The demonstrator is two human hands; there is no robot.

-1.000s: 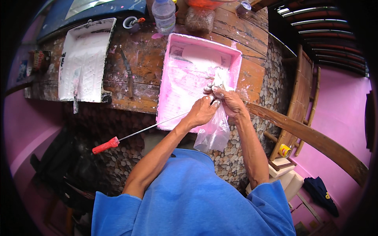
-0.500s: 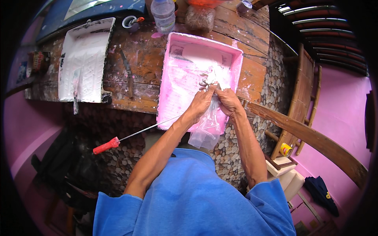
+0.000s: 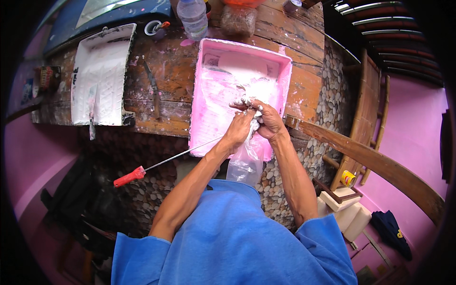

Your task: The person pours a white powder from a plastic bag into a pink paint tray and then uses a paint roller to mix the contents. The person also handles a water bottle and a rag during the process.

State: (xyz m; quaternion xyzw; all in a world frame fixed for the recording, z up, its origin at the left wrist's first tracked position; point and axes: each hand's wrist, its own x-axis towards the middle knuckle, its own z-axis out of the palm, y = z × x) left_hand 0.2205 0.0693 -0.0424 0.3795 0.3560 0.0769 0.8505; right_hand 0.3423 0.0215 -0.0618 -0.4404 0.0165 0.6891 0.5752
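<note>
Pink tray (image 3: pixel 206 126): one, rectangular, its floor streaked white and pink; it lay on the wooden table (image 3: pixel 166 61), its near end reaching past the table's edge.
Clear plastic bag (image 3: pixel 245 165): one, bunched at the top and smeared white there; it was held over the near half of the pink tray, its loose end hanging past the tray's near rim.
Left hand (image 3: pixel 240 127): fingers curled in, closed on the bag's gathered part, above the pink tray.
Right hand (image 3: pixel 269 119): bent round the same bunch from the right – thumb and fingers drawn together on it, white smears on the fingers; the exact grip was partly hidden.
Red-handled rod (image 3: pixel 129 176): handle to the near left of the pink tray, metal shaft running over its near rim and lost behind the left wrist.
White tray (image 3: pixel 107 61): well left of the pink tray, coated white, a flat-bladed tool (image 3: pixel 92 107) lying in it.
Knife (image 3: pixel 153 88): left of the pink tray, between it and the white one.
Water bottle (image 3: pixel 193 20): just beyond the pink tray's far left corner.
</note>
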